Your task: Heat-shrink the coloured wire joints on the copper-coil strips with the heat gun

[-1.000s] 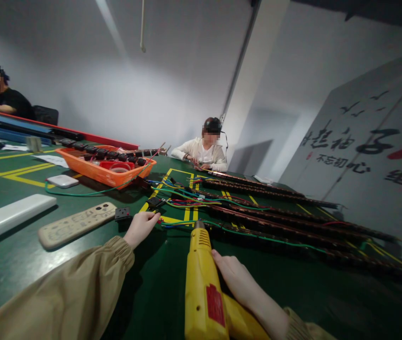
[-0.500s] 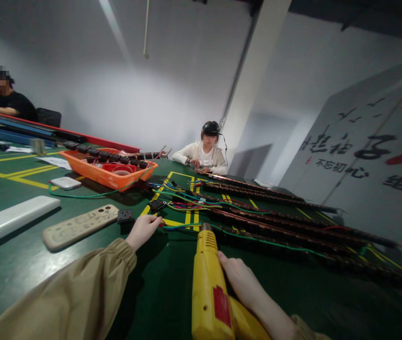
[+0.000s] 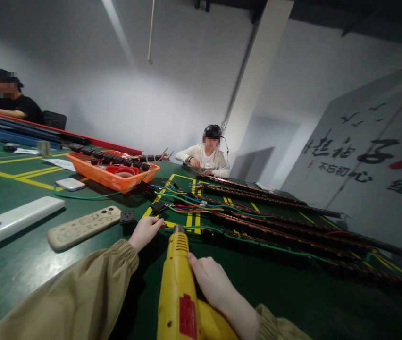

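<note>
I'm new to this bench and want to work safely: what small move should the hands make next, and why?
I'd probably ease the yellow, red-patched heat gun slightly right: the right hand holds it with its grey metal nozzle seemingly close to the left hand, which appears to pinch thin coloured wires.

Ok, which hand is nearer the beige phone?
Left. The left hand is right of the beige phone, past a small black block; the right hand is farther right, gripping the yellow heat gun.

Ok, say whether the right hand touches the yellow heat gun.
Touching. The head view shows the right hand against the side of the yellow heat gun, no gap.
</note>
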Motion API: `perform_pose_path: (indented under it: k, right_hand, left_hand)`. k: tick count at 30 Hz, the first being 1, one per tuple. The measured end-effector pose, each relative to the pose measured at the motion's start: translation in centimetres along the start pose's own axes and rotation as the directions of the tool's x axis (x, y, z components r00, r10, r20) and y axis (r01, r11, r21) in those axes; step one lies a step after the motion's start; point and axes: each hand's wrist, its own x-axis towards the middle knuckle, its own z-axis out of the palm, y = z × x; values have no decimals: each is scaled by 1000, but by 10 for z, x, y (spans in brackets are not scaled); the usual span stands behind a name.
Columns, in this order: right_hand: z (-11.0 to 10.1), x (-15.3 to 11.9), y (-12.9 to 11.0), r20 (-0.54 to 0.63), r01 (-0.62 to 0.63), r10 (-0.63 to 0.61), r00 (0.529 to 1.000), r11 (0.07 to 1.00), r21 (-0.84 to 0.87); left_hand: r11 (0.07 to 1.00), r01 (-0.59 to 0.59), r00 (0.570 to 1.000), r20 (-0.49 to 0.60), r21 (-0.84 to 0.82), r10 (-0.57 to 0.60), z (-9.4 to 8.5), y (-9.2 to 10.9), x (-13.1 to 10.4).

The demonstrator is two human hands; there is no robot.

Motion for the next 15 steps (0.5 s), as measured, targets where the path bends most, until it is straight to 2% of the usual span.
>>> perform_pose_path:
  k: [7,15]
  right_hand:
    - [11,6,-14,9,45,-45,999,997,-69]
    - [8,3,-10,48,103,-99,994,991,-81]
  left_hand:
    - [999,-46,998,-46,-25,44,-1,0,0]
    - [997,-51,997,-58,-65,47,-3,3,-2]
